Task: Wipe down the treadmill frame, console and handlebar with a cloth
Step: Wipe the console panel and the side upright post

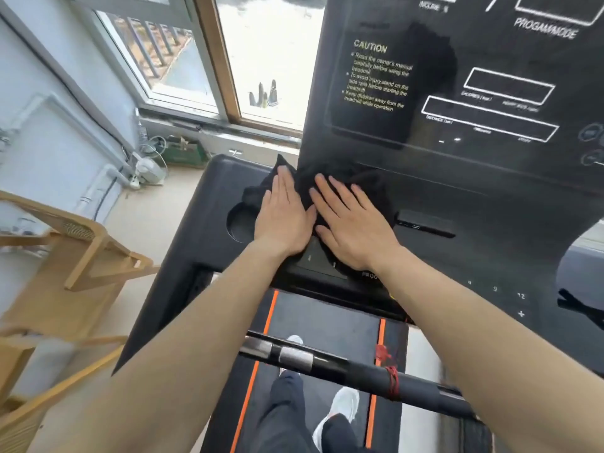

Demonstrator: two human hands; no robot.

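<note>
Both palms were down flat! The left hand (282, 217) and the right hand (349, 230) lay side by side on the black cloth (304, 178), fingers straight and pressing, with nothing curled round the fabric. The cloth sat bunched at the left end of the console (483, 243) shelf, hard against the back edge where the upright display panel (376, 125) rose. Its left fringe lay just beside the round cup holder (238, 223). Two flat hands spread the push over a wide patch, which I'd judge was the reason for that hold. For room to travel, the shelf ran open to the right, toward a slim dark slot (425, 223). To the left, the cup holder's rim and the shelf's rounded corner closed things off quickly. The handlebar (343, 364) crossed below the forearms, well apart from the cloth.
</note>
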